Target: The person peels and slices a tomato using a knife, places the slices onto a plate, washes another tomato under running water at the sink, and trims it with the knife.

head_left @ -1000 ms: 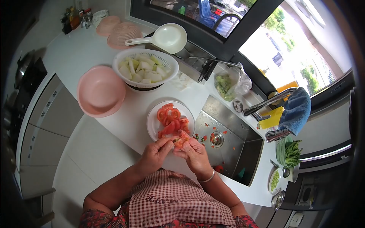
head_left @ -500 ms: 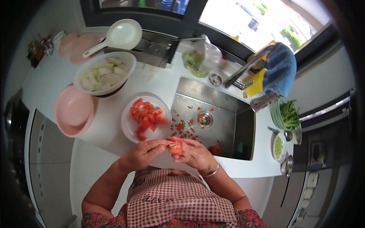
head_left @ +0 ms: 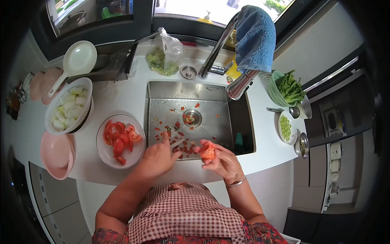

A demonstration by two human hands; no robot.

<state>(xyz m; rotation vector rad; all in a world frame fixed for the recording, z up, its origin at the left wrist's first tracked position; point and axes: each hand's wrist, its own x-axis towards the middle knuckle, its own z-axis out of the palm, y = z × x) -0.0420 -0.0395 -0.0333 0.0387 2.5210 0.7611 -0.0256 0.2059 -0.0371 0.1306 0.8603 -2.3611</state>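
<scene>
Above the sink's near edge, my right hand (head_left: 224,162) grips a piece of tomato (head_left: 208,151), red and wet with an uneven cut surface. My left hand (head_left: 157,157) is closed round a small knife (head_left: 177,142); its pale blade points right over the sink, while the handle is hidden in my palm. The index finger stretches forward over the basin. Tomato and blade are apart. Left of my left hand stands a white plate (head_left: 106,156) with cut tomato wedges (head_left: 119,139). Red scraps (head_left: 187,149) lie on the floor of the steel sink (head_left: 162,91).
On the left are a white basket (head_left: 58,127) of pale green chunks, a pink bowl (head_left: 57,156) and a white pan (head_left: 80,59). A tap (head_left: 237,86) with a blue towel (head_left: 255,38) rises behind the sink. Leafy greens (head_left: 289,88) and a dish of green bits (head_left: 285,128) stand right.
My hands have parted: the left with the knife moved left and forward over the sink, the right moved right with the tomato. The view has swung to the right.
</scene>
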